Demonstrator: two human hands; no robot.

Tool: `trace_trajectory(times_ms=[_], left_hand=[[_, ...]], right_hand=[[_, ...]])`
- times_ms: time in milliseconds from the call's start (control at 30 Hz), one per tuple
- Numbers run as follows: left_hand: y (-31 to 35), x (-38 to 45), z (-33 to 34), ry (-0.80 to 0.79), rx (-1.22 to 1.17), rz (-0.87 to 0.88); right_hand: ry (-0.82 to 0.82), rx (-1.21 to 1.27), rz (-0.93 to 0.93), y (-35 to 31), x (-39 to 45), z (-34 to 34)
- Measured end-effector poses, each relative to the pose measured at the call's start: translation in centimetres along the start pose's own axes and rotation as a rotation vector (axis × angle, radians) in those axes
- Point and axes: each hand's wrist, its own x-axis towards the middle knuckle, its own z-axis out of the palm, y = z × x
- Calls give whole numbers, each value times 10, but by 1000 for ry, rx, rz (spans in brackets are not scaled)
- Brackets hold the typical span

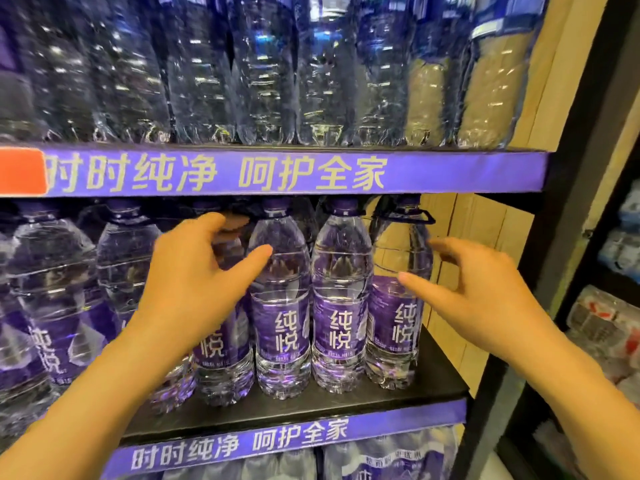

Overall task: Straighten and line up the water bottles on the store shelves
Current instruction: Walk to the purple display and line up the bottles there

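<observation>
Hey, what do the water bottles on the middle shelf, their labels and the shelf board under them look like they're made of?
Water bottles: clear, glossy plastic by the look; you see through them, and ribbed walls catch highlights.
Labels: thin purple printed film, probably plastic, wrapped tight with a slight sheen.
Shelf board: matte black; whether metal or coated board, I cannot tell.

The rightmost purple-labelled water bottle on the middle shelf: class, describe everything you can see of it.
The rightmost clear plastic water bottle with a purple label stands upright at the right end of the front row on the black middle shelf. It has a purple cap, a dark carry loop at its neck, white characters on the label and a ridged base. The right hand has open fingers around its upper body; contact is unclear.
</observation>
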Motion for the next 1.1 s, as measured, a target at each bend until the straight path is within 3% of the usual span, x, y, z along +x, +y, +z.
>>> trace_trajectory(times_ms=[100, 267, 433, 800, 967, 1100], left_hand=[[5, -4, -12, -4, -91, 45], [26, 14, -32, 61, -239, 139], [69, 50, -76, 215, -185, 284], [117, 165, -105, 287, 138, 247], [144, 198, -103, 294, 166, 284], [152, 210, -94, 260, 174, 223]], right_hand=[[-15, 99, -43, -26, -7, -25], [18, 467, -123, -62, 8, -74], [155, 568, -196, -83, 57, -113], [338, 306, -252, -140, 175, -144], [419, 150, -252, -167, 204, -153], [364, 46, -217, -183, 215, -154]])
